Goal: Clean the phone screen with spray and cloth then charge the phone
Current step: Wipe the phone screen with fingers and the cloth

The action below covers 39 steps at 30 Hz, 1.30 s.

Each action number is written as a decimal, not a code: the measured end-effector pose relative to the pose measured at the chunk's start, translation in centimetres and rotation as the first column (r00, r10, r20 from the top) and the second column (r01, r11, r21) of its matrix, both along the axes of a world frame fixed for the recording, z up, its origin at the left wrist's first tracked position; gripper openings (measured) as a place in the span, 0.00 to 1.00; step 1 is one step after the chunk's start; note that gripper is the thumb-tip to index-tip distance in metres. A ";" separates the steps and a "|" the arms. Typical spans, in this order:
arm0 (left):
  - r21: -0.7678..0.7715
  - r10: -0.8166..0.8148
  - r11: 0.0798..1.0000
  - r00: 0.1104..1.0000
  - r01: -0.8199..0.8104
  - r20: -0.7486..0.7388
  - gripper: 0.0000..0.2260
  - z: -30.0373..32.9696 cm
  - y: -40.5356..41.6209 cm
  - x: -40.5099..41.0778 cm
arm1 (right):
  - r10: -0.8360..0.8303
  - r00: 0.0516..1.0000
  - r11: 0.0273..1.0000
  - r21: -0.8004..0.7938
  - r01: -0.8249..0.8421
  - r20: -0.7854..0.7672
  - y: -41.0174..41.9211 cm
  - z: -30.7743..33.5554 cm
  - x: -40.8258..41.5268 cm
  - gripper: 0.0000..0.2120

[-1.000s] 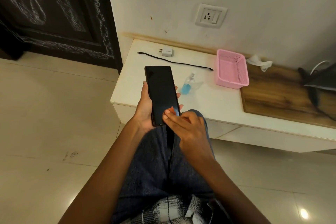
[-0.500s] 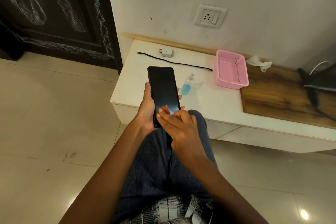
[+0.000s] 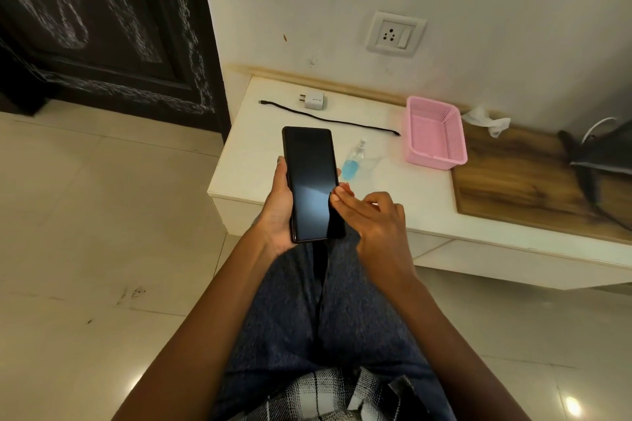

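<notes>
My left hand grips a black phone screen-up above my lap, at the front edge of a low white counter. My right hand hovers just right of the phone, fingers loosely extended, fingertips near its right edge, holding nothing. A small spray bottle with blue liquid lies on the counter behind the phone. Further back are a black cable and a white charger plug. A crumpled white cloth lies by the wall. A wall socket sits above.
A pink plastic basket stands on the counter right of the bottle. A wooden panel continues the surface to the right, with a dark bag at its far end. A dark door is at left; tiled floor below.
My right hand has come off the lower part of the screen and moved to the right of the phone. My left hand has kept holding the phone, shifted slightly.
</notes>
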<state>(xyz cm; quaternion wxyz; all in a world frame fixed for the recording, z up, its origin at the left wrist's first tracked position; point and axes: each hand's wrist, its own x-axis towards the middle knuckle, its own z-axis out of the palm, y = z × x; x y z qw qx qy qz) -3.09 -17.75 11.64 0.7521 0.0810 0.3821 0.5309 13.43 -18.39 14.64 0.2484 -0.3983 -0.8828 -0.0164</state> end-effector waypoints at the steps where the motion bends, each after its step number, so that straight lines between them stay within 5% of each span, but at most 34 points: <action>1: -0.002 0.006 1.000 1.000 -0.006 -0.012 0.38 0.0 0.0 0.0 | -0.014 1.000 1.000 -0.004 0.014 -0.005 -0.2 -0.1 -0.1 0.27; 12: -0.005 0.053 0.999 0.990 -0.053 0.127 0.34 0.9 -0.1 0.2 | 0.135 0.990 0.986 -0.092 -0.140 -0.049 -2.7 -0.1 -2.4 0.26; 20: 0.031 -0.015 0.999 0.990 0.011 0.141 0.29 1.6 -0.4 0.9 | 0.077 0.995 0.997 0.013 -0.076 -0.059 3.1 2.4 -3.7 0.30; 25: 0.025 -0.077 0.997 0.976 0.073 0.204 0.30 1.5 -0.9 1.7 | -0.011 0.999 0.997 -0.073 0.007 -0.049 5.6 2.6 -4.0 0.29; 32: -0.003 -0.066 0.998 0.986 0.067 0.153 0.28 0.8 -1.1 1.8 | -0.006 0.995 0.997 -0.072 -0.001 -0.098 3.0 1.8 -4.8 0.24; 39: -0.039 -0.030 0.999 0.991 0.035 0.127 0.30 0.4 -0.9 0.9 | 0.045 0.998 0.989 -0.135 -0.052 -0.051 -1.5 0.5 -4.0 0.30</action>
